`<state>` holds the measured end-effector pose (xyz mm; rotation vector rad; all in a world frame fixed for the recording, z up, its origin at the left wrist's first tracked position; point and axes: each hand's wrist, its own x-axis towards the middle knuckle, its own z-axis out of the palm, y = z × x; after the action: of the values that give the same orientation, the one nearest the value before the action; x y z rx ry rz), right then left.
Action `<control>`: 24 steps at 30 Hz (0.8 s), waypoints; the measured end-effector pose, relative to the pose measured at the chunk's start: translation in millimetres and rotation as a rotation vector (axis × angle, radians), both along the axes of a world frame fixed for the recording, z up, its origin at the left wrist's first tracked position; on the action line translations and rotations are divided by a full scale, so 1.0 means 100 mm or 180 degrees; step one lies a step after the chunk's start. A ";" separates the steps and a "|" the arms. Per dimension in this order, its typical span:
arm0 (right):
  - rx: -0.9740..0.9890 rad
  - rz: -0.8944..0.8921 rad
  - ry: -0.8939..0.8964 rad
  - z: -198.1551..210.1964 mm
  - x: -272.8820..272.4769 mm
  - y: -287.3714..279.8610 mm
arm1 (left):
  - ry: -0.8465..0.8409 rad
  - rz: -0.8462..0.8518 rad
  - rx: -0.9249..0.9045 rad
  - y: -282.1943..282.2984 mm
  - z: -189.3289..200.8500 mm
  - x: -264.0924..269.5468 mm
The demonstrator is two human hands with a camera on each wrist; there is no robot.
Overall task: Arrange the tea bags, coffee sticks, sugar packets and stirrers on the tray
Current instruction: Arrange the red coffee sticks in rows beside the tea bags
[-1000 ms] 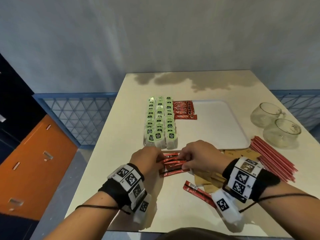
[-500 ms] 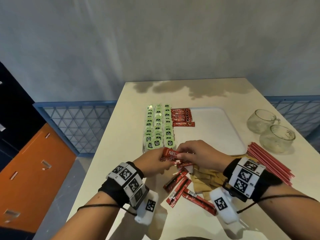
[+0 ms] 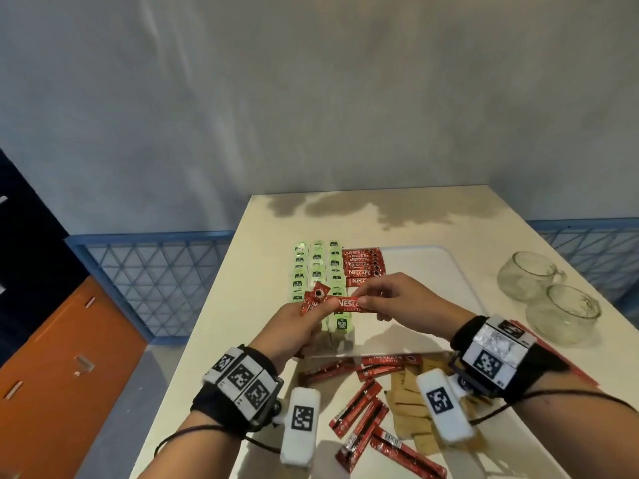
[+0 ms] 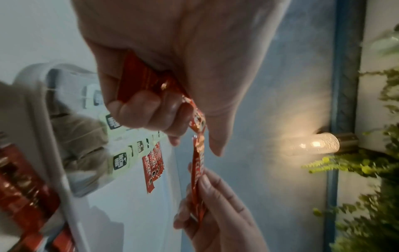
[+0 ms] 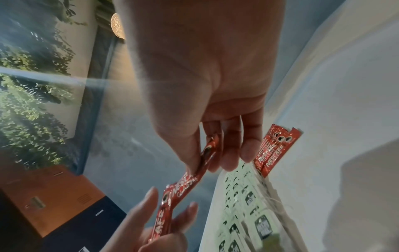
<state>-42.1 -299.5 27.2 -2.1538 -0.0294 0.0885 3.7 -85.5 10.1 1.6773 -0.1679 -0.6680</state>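
Fingers [image 3: 363, 300] of both hands pinching coffee sticks [image 3: 349, 304]; tea bags [image 3: 316, 271] arranged, sugar packets [image 3: 409, 395], stirrers [image 3: 567, 361] left.

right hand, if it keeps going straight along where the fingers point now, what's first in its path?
Likely the left hand. The right hand points leftward, pinching one end of a coffee stick whose other end reaches the left hand's bunch of sticks. Both hands look level above the tray, though depth is unclear.
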 end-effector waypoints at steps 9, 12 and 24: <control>-0.0019 0.0129 -0.0024 0.17 0.26 0.03 | -0.0645 0.0417 -0.0051 -0.23 0.05 0.14; 0.0069 0.0007 0.0050 0.17 0.33 -0.02 | -0.0591 0.0544 -0.0055 -0.26 0.05 0.16; 0.0986 -0.0865 0.0196 0.08 0.30 -0.31 | -0.0504 0.0839 -0.0045 -0.31 -0.02 0.26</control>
<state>-11.9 -330.1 35.6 -1.8263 0.2682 -0.0079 29.6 -116.8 8.3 1.7014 -0.0618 -0.3363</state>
